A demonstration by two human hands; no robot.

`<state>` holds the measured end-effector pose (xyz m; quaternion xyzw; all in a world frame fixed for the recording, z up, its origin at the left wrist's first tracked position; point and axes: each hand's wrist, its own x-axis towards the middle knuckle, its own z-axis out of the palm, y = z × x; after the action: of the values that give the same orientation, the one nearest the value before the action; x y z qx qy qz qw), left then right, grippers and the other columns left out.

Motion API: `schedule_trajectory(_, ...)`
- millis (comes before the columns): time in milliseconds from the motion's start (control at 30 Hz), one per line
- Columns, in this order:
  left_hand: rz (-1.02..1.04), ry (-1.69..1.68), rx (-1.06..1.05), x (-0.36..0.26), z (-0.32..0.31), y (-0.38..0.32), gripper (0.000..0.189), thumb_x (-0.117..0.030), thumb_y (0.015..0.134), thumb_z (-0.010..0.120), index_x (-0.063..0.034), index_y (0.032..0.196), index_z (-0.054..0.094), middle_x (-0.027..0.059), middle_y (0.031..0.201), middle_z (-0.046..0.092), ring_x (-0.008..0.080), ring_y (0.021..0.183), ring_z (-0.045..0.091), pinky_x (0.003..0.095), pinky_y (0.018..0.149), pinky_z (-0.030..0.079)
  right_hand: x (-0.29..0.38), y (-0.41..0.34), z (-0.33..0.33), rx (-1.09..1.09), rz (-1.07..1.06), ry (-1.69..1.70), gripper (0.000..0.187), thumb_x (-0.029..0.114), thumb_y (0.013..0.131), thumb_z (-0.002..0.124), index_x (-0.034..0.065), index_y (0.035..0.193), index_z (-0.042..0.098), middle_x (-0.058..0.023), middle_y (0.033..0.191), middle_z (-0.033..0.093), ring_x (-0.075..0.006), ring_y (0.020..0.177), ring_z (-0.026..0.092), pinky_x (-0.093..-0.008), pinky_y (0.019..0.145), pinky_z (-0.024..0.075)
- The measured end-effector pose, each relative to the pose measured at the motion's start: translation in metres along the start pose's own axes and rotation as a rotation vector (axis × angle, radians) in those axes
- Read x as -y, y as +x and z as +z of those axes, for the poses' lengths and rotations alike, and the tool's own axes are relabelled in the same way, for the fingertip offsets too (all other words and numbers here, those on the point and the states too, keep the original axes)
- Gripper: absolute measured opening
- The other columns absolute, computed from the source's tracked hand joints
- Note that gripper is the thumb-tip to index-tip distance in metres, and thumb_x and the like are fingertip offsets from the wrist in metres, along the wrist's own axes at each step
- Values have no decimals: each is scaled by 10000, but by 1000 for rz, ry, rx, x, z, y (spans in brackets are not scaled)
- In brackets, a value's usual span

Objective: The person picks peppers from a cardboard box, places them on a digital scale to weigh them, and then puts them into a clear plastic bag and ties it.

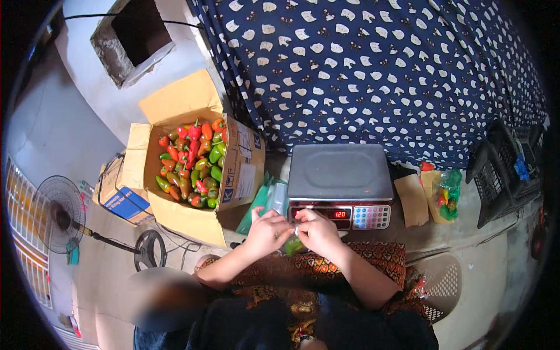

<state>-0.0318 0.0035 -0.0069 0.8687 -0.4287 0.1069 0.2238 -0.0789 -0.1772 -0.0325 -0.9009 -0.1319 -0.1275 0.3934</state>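
My left hand (267, 232) and my right hand (318, 232) meet in front of the digital scale, fingers pinching the gathered neck of a clear plastic bag (295, 246). Green peppers show through the bag below my fingers. Behind my hands stands the scale with its bare grey weighing plate (340, 173) and a lit red display. To the left, an open cardboard box (245, 168) holds many red, green and brownish peppers (194, 162). Between box and scale lie green and clear plastic bags (262, 205).
Cardboard pieces (412, 201) and a green bag with peppers (447, 197) lie right of the scale. Black plastic crates (501, 175) stand farther right, a beige perforated basket (444, 280) below. A fan (61, 214) and a strapped carton (124, 201) are at the left.
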Motion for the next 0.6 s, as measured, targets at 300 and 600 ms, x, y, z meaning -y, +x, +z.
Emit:
schedule_trajectory(300,-197,-133,241,4,9,-9,117,-221,752,648,-139,819,599,-14,837,619,196,910,575,476,964,255,-1,-7,17,66,-113,-21,81,146,696,644,73,729,655,-46,834,558,-252,783,594,-398,714,488)
schedule_trajectory(600,-302,-101,320,2,12,-9,222,-321,751,631,-150,887,586,13,895,646,230,995,582,522,989,247,-9,-7,23,4,-105,86,82,102,695,656,73,771,657,-46,887,581,-228,816,610,-374,733,500)
